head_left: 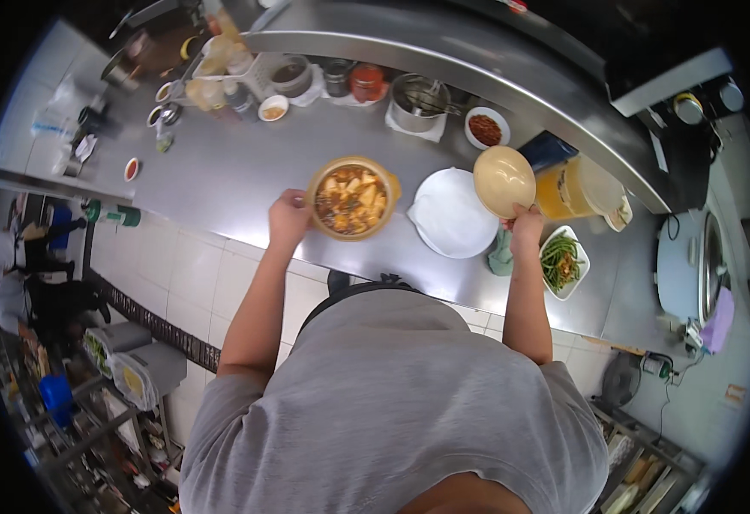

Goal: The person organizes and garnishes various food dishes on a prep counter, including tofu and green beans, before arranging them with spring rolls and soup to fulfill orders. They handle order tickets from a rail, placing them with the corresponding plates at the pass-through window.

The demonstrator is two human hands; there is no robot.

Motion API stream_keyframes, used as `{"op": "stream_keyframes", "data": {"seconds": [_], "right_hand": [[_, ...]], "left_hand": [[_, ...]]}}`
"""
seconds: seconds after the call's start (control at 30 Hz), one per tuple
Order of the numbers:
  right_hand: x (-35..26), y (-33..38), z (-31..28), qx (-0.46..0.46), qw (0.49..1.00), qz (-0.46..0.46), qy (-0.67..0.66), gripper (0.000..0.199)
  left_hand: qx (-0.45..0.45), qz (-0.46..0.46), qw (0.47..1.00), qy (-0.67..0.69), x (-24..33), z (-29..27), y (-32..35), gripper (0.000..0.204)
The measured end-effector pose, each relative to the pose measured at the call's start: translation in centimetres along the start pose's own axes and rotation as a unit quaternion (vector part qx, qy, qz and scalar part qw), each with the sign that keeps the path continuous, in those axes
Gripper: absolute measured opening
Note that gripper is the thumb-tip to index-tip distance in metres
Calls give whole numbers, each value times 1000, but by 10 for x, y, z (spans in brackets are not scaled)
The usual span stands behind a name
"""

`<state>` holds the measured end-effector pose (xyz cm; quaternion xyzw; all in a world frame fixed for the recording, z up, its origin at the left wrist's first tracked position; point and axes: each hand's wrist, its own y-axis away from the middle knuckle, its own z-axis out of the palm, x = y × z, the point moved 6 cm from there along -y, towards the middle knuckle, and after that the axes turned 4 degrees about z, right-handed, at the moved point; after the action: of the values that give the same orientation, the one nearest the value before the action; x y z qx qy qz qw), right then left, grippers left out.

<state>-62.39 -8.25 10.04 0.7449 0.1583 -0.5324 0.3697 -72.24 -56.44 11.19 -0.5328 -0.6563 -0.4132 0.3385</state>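
My left hand [289, 219] closed on edge of round clay pot [395, 187], chunky glossy stew [351, 201] inside, on steel worktop [229, 176]. My right hand [526, 227] pinches rim of smooth tan domed lid [504, 178] near white plate [450, 214].

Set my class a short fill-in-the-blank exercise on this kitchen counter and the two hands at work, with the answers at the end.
1. The left hand is at the ____ side of the clay pot.
2. The right hand holds the tan lid to the ____ of the pot.
3. The white plate lies ____ the pot and the dish of green beans.
4. The red flakes sit in a bowl coloured ____.

Missing words: left; right; between; white.
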Motion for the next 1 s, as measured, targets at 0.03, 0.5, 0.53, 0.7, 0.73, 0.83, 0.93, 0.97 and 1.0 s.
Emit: {"op": "stream_keyframes", "data": {"seconds": [0.03,0.5,0.53,0.7,0.73,0.83,0.93,0.97,1.0], "right_hand": [[0,6,-1,7,1000,0,-1,12],[16,11,9,20,999,4,-49,17],[19,10,13,26,992,21,-118,19],[8,14,-1,49,997,-10,59,31],[-8,27,-13,117,968,-134,174,32],[-10,63,-23,205,845,-303,390,35],[33,100,-18,105,795,-330,498,35],[41,109,-18,67,787,-344,507,31],[48,120,-26,63,788,-344,507,30]], "left_hand": [[7,0,1000,-13,1,-6,1,23],[58,59,977,-196,0,-51,-22,29],[35,18,976,-215,12,-47,-19,29],[95,220,928,-286,71,-9,3,31],[32,288,921,-262,92,11,16,30],[-137,411,875,-217,115,88,57,29],[-285,438,829,-199,118,163,89,36],[-325,429,815,-213,106,186,95,38],[-364,419,800,-227,93,206,99,40]]}}
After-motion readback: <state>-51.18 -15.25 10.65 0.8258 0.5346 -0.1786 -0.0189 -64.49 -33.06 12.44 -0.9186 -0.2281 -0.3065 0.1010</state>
